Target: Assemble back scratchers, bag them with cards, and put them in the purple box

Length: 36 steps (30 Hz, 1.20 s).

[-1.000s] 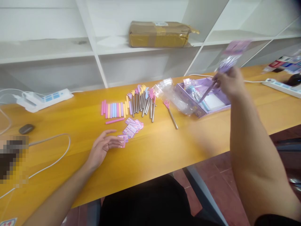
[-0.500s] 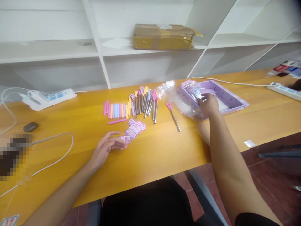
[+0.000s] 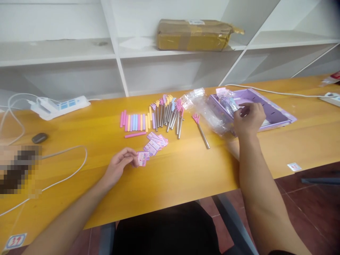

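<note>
My left hand [image 3: 120, 163] rests low over the table with curled fingers, its fingertips closed on the edge of a small pink-and-purple printed card [image 3: 142, 158]. Beyond it lies a loose fan of similar cards [image 3: 152, 147]. My right hand [image 3: 249, 118] is over the near-left side of an open purple box [image 3: 281, 115], fingers bent together; what they pinch is hidden. Right beside those fingers is a clear plastic packet [image 3: 230, 104] with bluish contents. One pink hand-shaped back scratcher [image 3: 202, 134] with a metal handle lies alone between my hands.
Several back scratchers [image 3: 170, 113] lie bunched behind the cards, next to a row of pastel sticks [image 3: 136, 123]. Empty clear bags [image 3: 207, 111] lie against the box. A power strip [image 3: 62, 106], a dark oval object [image 3: 39, 137] and cables are at left. A taped carton [image 3: 195, 35] sits on the shelf.
The fingers of my left hand have closed at the card, where they were stretched above it. My right hand has shifted slightly right over the box, away from the packet. The view has shifted a little.
</note>
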### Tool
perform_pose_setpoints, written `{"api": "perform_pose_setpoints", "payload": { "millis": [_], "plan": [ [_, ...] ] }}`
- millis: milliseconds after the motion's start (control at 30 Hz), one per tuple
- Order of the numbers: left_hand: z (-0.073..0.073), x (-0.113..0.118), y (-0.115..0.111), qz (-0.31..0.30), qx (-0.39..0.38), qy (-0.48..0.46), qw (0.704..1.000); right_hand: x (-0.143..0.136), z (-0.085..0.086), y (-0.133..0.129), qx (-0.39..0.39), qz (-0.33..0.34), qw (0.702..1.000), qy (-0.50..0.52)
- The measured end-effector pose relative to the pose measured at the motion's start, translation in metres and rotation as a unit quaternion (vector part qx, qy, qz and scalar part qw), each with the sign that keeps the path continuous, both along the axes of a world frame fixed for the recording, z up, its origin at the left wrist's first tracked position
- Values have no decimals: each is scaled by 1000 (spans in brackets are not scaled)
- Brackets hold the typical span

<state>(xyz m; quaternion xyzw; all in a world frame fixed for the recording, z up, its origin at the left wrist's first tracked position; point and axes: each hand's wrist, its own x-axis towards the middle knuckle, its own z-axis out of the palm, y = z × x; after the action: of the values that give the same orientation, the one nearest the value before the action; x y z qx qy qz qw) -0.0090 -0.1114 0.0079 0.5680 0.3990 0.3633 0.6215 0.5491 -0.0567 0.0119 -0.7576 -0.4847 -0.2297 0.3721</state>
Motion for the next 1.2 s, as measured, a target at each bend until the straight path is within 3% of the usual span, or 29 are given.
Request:
{"api": "perform_pose_setpoints", "payload": {
  "millis": [133,233,400,600,667,733,967,1067,1200],
  "plan": [
    [-2,0,2,31,0,9,999,-23,3,1,43,78,995,36],
    [0,0,7,65,-12,3,998,-37,3,1,34,133,988,64],
    [0,-4,20,133,-21,-22,991,-50,-2,1,-69,216,966,125],
    [-13,-15,37,189,78,57,977,-68,-4,3,-220,304,924,80],
    [-18,-20,50,195,142,132,961,-74,-4,5,-281,307,909,37],
    [-19,-25,71,204,205,242,926,-80,-5,7,-327,299,896,-1],
    [-7,-35,157,261,257,362,857,-88,-9,10,-386,282,878,-18],
    [-10,-34,170,240,261,398,846,-87,-9,9,-395,241,886,-41],
    [-16,-36,169,219,264,433,833,-84,-11,10,-403,189,895,-37]
  ]
}}
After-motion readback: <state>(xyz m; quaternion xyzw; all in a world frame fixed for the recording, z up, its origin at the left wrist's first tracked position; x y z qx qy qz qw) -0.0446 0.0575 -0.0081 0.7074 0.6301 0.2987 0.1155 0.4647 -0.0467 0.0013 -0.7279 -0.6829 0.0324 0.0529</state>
